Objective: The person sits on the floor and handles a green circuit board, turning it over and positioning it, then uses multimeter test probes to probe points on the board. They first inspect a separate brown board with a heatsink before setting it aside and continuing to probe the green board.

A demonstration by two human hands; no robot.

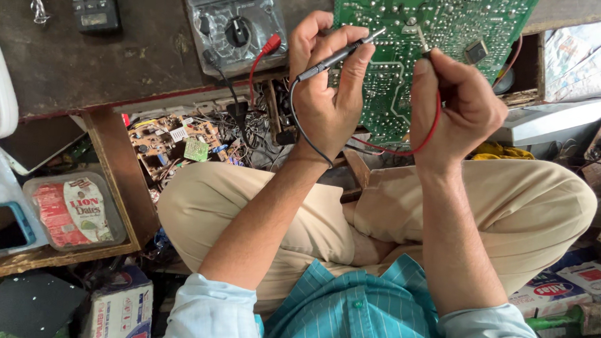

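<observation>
At the far left, a clear lidded plastic tub (73, 210) is sitting on a wooden shelf, holding what looks like a red-and-white packet, though glare on the lid is making it hard to be sure. Further right and far up, a grey multimeter (234, 21) is lying on the dark worktop (135, 50), red and black leads trailing from it. Below it, an open wooden compartment (199, 143) is holding loose brown circuit boards and tangled wires. The left hand (325, 88) is gripping a black probe (339, 53) between thumb and fingers, its tip pointing at the green circuit board (424, 38). Just right, the right hand (458, 105) is closed around a red-wired probe (424, 53), pressing it against that board, which is standing at the bench's near edge above the person's crossed legs.
</observation>
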